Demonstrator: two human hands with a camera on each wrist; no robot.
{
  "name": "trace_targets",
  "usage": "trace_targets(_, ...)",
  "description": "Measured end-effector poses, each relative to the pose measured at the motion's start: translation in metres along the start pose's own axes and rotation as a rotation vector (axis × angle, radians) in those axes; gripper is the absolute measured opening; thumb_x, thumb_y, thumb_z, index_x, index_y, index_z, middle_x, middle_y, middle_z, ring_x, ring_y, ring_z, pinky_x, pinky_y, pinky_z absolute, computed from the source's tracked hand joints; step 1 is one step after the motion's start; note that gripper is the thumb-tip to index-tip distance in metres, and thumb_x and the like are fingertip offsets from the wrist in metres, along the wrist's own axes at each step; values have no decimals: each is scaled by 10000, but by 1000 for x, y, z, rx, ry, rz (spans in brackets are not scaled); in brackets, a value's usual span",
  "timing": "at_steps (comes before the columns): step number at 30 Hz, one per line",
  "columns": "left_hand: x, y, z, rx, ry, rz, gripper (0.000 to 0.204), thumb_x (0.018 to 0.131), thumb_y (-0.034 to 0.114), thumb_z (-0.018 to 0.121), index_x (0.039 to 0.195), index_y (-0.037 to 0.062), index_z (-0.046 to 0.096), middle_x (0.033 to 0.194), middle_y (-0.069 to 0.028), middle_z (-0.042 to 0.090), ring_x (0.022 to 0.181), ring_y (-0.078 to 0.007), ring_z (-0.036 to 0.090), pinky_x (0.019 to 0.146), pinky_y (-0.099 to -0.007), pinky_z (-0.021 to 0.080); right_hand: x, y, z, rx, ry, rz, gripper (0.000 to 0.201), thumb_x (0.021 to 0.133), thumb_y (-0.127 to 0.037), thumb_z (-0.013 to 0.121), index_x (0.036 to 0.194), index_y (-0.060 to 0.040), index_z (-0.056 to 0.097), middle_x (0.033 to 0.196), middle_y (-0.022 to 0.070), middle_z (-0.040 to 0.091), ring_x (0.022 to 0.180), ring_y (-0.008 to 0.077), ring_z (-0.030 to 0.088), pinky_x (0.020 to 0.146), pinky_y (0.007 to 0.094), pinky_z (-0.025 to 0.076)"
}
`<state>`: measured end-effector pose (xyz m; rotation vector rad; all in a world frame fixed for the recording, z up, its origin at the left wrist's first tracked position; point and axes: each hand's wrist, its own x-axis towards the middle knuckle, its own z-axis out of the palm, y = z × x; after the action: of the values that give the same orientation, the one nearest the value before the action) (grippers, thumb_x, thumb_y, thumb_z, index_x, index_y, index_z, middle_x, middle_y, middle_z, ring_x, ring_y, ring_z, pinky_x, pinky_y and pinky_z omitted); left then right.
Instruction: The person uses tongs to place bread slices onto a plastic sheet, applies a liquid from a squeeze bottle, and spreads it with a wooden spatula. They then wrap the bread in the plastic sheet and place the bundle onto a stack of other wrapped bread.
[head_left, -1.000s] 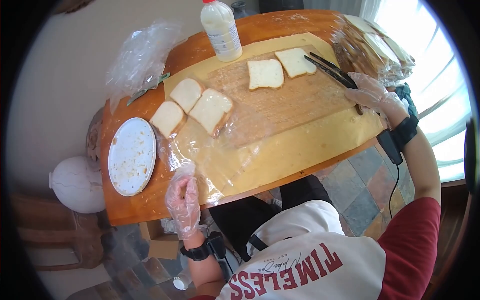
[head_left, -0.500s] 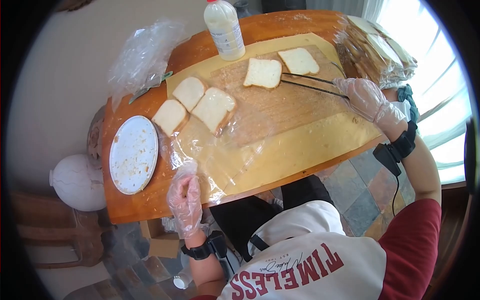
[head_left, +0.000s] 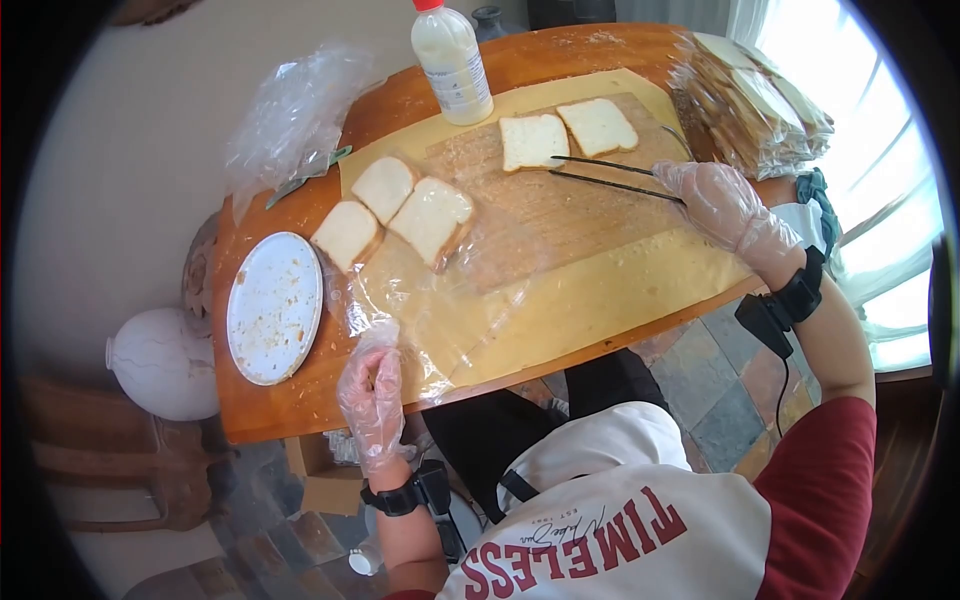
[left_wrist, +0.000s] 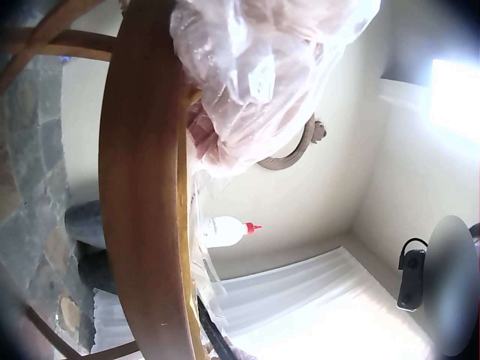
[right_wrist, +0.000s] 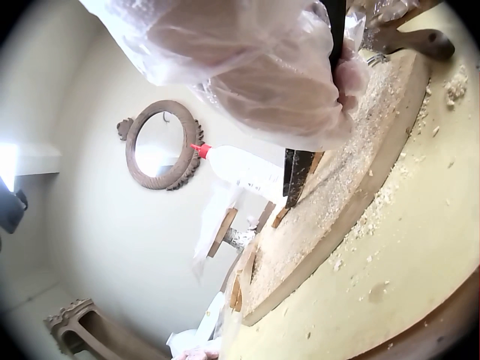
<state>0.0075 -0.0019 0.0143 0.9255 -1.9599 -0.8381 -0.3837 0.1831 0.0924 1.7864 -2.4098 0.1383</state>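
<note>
My gloved right hand (head_left: 715, 205) grips black tongs (head_left: 615, 185), whose parted tips lie at the near right edge of a bread slice (head_left: 533, 142) on the wooden board (head_left: 560, 215). Another bread slice (head_left: 600, 126) lies against it on the right. In the right wrist view, the glove (right_wrist: 277, 97) covers much of the tongs (right_wrist: 298, 176). At the table's near edge, my gloved left hand (head_left: 372, 395) has curled fingers and pinches the edge of a clear plastic bag (head_left: 400, 300). Three bread slices (head_left: 430, 218) lie together at that bag's far end.
Left of the bag sits a crumb-covered white plate (head_left: 275, 308). A red-capped white bottle (head_left: 452, 70) stands behind the board. Stacked bagged slices (head_left: 750, 100) fill the far right corner; loose plastic bags (head_left: 295, 120) and a green-handled knife (head_left: 290, 190) are at the far left.
My right hand has moved left and turned the tongs toward the left slice on the board. That slice has shifted slightly and sits against the other. My left hand stays nearly still.
</note>
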Motion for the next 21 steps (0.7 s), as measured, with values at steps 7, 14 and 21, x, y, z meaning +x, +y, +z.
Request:
trace_targets(7, 44, 85, -34, -7, -163, 18, 132, 847, 53, 629, 959, -16, 640, 1005, -114, 672, 936, -221, 622, 868, -323, 463, -27, 39, 27, 243, 249, -144, 389, 799, -108, 624, 1161, -2, 530, 779, 158, 641, 668, 317, 639, 636, 380, 527)
trace_targets(14, 177, 131, 39, -132, -434, 59, 827, 762, 212, 740, 1425, 4, 292, 1379, -227, 434, 1247, -295, 464, 1024, -347, 394, -64, -5, -21, 1287, -197, 557, 334, 836, -158, 534, 1108, 33, 495, 626, 19, 484, 485, 91, 512, 443, 237, 412)
trace_targets(21, 278, 71, 177, -231, -221, 14, 974, 691, 157, 802, 1447, 19, 204, 1436, -211, 341, 1318, -289, 383, 1084, -377, 358, -85, 8, -8, 1616, -26, 659, 392, 839, -179, 556, 1160, 37, 496, 634, 32, 520, 478, 115, 502, 462, 247, 407)
